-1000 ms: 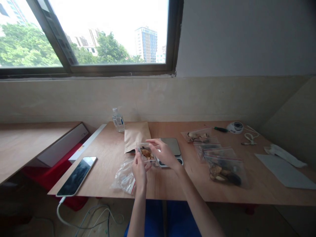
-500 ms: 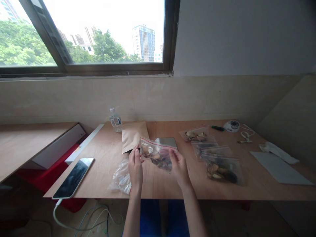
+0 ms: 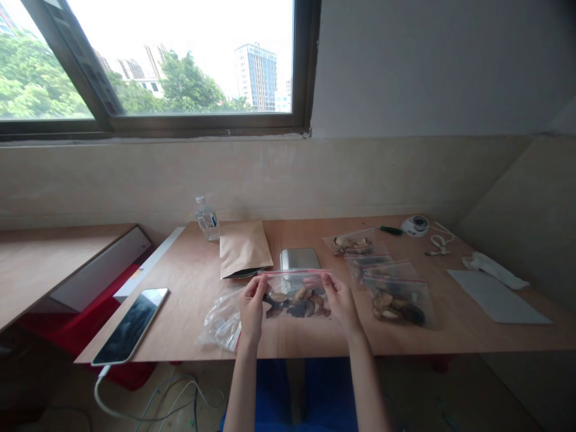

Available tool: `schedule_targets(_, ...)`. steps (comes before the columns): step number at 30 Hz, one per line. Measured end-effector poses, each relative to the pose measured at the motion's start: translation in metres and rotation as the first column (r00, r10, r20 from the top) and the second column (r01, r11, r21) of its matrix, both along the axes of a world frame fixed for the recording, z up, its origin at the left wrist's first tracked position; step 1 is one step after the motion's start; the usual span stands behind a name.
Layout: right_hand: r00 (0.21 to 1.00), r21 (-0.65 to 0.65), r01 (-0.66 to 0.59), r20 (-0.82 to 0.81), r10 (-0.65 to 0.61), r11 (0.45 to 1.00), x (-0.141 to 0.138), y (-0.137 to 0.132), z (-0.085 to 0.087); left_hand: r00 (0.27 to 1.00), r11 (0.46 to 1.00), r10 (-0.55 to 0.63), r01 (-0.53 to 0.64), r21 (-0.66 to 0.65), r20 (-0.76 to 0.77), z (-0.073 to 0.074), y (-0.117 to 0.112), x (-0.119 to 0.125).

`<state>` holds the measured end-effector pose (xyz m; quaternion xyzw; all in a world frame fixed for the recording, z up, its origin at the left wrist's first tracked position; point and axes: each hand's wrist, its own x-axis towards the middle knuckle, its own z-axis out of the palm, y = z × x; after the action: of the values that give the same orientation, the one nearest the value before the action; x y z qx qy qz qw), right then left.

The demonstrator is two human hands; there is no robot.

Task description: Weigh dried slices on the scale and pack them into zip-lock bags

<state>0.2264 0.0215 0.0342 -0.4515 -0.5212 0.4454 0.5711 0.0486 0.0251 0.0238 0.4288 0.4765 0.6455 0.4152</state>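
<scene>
Between my two hands a clear zip bag hangs upright, with a red strip along its top and brown and dark dried pieces, like sliced mushrooms, inside. My left hand pinches its upper left corner. The upper right corner is pinched by my right hand. Behind the bag, partly covered by it, lies a flat silver device. A brown paper pouch with a dark opening lies behind my left hand. Crumpled clear plastic bags lie beside my left wrist.
Several filled zip bags overlap on the right of the table. Beyond them are a green-handled screwdriver and a white dome camera. A water bottle stands at the back; a phone with a cable lies front left. White sheet at right.
The zip bag was tilted and now hangs level, its red strip stretched straight between my hands. My left hand has shifted to the bag's top corner, and my right hand slightly right.
</scene>
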Motion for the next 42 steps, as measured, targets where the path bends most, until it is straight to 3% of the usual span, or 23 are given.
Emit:
schedule_targets(7,0.970,-0.009,0.217,-0.112,-0.217,0.976,0.009,0.006,-0.012,1.000,1.000,-0.011,0.012,-0.026,0.027,-0.004,0.000,-0.003)
schedule_targets(13,0.951,0.021,0.299,-0.093,-0.296,0.954,0.018,0.001,-0.007,0.999,0.998,-0.048,0.047,-0.043,-0.009,0.004,-0.004,-0.003)
schedule_targets(20,0.964,0.098,0.261,-0.079,-0.253,0.960,0.022,-0.006,-0.002,0.997,0.999,-0.039,0.038,-0.013,-0.062,0.008,-0.008,-0.003)
schedule_targets(29,0.931,0.146,0.363,-0.088,-0.354,0.920,0.018,-0.010,0.002,0.999,0.999,-0.035,0.035,0.029,-0.010,0.016,-0.014,0.005)
schedule_targets(34,0.917,0.151,0.388,-0.165,-0.364,0.909,0.007,-0.009,0.001,0.998,0.995,0.058,-0.058,0.087,0.003,0.019,-0.014,0.014)
schedule_targets(42,0.974,0.052,0.211,-0.101,-0.204,0.976,-0.013,-0.013,0.000,0.985,0.983,0.147,-0.155,0.096,0.090,0.020,-0.016,0.025)
